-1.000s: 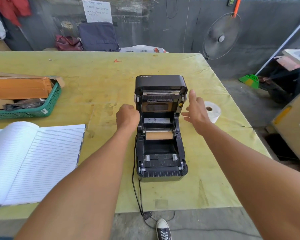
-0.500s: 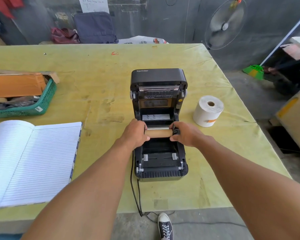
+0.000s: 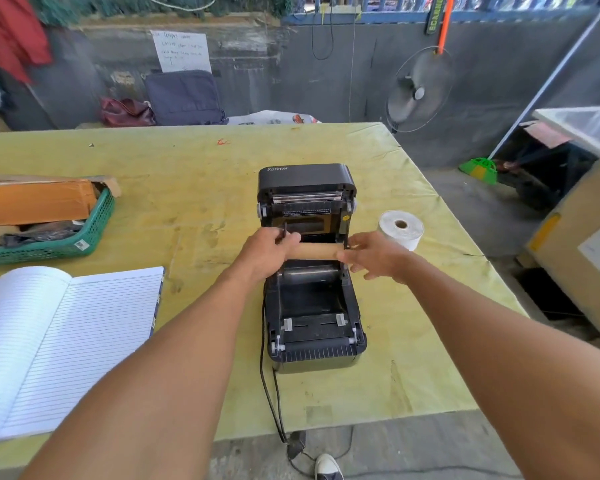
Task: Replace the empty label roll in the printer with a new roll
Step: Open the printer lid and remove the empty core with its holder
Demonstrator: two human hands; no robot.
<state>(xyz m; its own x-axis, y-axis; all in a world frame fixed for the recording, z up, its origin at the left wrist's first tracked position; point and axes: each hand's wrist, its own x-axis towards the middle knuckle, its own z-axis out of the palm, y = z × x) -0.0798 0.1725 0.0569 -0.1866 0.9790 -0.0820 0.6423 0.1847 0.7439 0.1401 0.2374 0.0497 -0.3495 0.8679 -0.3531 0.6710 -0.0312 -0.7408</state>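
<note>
Now: empty cardboard core, brown, horizontal, held at both ends. Left hand closed around its left end; right hand pinching its right end with thumb and fingertips, the other fingers loosely curled. Half a second ago the core sat low in the printer's bay with both hands on it; it is now raised clear above the bay, in front of the lifted lid. Printer, black, open, bay bare beneath the core. New label roll, white, standing on end on the yellow-green table at 2 o'clock of the printer, just beyond the right hand, untouched. Black cable trails from the printer's left side toward 6 o'clock, off the table edge. Open lined notebook at 9 o'clock. Green basket holding a cardboard box at 10 o'clock.
</note>
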